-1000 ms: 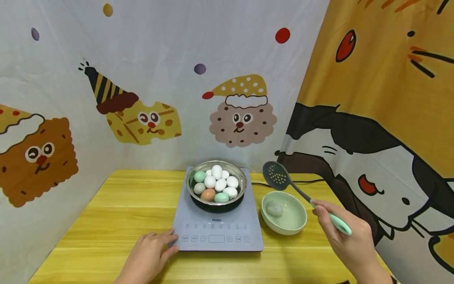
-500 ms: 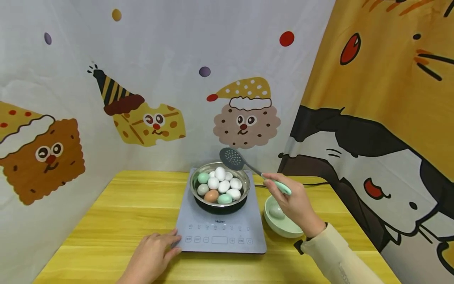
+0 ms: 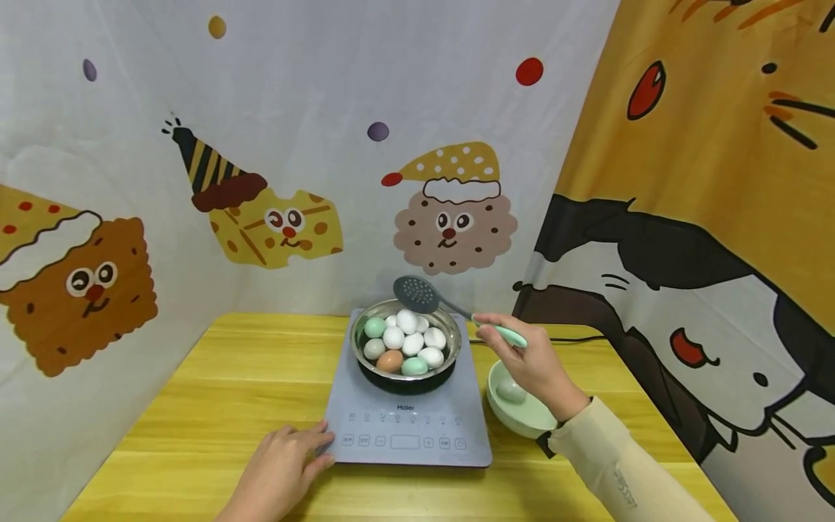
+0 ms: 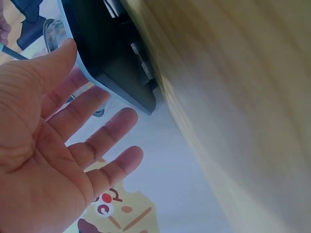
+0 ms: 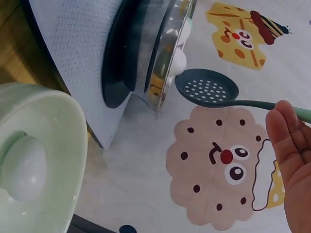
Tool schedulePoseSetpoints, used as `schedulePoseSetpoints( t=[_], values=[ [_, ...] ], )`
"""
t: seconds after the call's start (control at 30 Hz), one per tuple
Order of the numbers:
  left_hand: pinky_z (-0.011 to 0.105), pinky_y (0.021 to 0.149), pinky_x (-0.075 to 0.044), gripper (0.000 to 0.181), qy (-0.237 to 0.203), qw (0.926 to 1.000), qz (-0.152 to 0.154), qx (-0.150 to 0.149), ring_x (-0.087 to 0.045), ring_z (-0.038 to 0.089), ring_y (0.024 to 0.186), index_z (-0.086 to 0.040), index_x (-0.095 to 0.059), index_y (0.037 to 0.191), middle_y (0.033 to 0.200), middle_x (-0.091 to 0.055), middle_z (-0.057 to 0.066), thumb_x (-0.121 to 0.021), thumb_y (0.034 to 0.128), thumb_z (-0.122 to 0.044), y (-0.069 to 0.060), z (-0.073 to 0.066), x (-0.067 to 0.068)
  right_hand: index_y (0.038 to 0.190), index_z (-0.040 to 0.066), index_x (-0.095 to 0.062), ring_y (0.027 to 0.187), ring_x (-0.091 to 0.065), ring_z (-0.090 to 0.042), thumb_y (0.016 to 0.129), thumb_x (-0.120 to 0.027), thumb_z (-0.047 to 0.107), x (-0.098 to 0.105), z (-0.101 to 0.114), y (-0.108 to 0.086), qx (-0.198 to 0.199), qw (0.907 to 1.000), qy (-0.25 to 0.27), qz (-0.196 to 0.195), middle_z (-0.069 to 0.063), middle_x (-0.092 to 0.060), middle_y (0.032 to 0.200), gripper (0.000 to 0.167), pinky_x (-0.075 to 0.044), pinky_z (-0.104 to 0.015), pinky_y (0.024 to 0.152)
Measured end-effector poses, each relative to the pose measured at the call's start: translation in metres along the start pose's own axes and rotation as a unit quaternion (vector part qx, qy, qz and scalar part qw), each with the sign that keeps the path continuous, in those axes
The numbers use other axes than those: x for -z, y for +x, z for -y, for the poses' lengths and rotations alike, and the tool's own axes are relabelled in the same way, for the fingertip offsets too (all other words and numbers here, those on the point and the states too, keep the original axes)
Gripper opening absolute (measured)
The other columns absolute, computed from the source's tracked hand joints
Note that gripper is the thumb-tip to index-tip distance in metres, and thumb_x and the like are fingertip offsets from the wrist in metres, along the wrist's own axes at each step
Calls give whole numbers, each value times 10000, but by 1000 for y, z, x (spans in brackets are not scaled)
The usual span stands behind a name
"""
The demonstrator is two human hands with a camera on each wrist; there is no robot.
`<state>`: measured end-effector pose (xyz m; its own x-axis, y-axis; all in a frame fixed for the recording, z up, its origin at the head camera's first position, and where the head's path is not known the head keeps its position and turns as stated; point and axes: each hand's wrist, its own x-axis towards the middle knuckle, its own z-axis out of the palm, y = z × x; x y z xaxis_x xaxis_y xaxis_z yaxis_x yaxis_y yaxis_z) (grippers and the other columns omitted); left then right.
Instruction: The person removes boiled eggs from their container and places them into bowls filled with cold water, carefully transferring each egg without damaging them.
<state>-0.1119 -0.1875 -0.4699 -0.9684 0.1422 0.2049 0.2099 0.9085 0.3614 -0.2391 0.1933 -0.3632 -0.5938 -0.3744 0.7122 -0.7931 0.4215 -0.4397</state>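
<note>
My right hand (image 3: pixel 538 366) grips the green handle of a dark grey slotted spoon (image 3: pixel 416 293). Its perforated head hangs above the back rim of a metal pan (image 3: pixel 453 330), apart from the eggs. Inside the pan are several eggs: white ones (image 3: pixel 413 344), pale green ones (image 3: pixel 414 366) and a brown one (image 3: pixel 390 360). The pan stands on a grey-blue induction cooker (image 3: pixel 440 420). Against the cooker's front left edge rests my left hand (image 3: pixel 277 464); its fingers are spread and relaxed in the left wrist view.
A light green bowl (image 3: pixel 515 420) stands right of the cooker, partly under my right forearm. One pale egg (image 5: pixel 24 167) lies in it. A black cord (image 3: pixel 574 338) runs along the back of the wooden table (image 3: pixel 215 399). A printed cloth (image 3: pixel 293 87) hangs behind.
The right hand has carried the slotted spoon leftward from above the bowl to over the back of the pan. The left hand stays at the cooker's edge. The head view has shifted slightly.
</note>
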Motion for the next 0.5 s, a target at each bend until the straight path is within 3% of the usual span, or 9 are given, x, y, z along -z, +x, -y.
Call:
schedulePoseSetpoints(
  t=[0.1, 0.3, 0.5],
  values=[
    [505, 929, -595, 313, -21, 10000, 1, 19, -728, 212, 1009, -194, -832, 1158, 1300, -790, -21, -890, 870, -304, -1, 0, -1, 1244, 39, -768, 925, -795, -99, 995, -699, -43, -1, 0, -2, -83, 10000, -34, 17, -54, -833, 1029, 271, -583, -138, 727],
    [508, 930, -594, 309, -25, 9999, 76, 90, -726, 216, 1023, -202, -829, 1162, 1310, -786, -20, -884, 877, -310, -1, 0, 0, 1264, 52, -762, 891, -797, -114, 1023, -699, 33, -6, 5, -6, -229, 9989, -343, 218, -54, -839, 1051, 250, -505, -176, 604],
    [511, 936, -599, 309, -68, 9999, 51, 64, -734, 217, 1022, -206, -831, 1157, 1309, -786, -21, -890, 870, -303, 0, 1, -1, 1281, 83, -755, 958, -816, -130, 1076, -652, 114, -10, 18, -14, -931, 9956, -76, 38, -47, -835, 1087, 232, -650, -212, 801]
  ],
)
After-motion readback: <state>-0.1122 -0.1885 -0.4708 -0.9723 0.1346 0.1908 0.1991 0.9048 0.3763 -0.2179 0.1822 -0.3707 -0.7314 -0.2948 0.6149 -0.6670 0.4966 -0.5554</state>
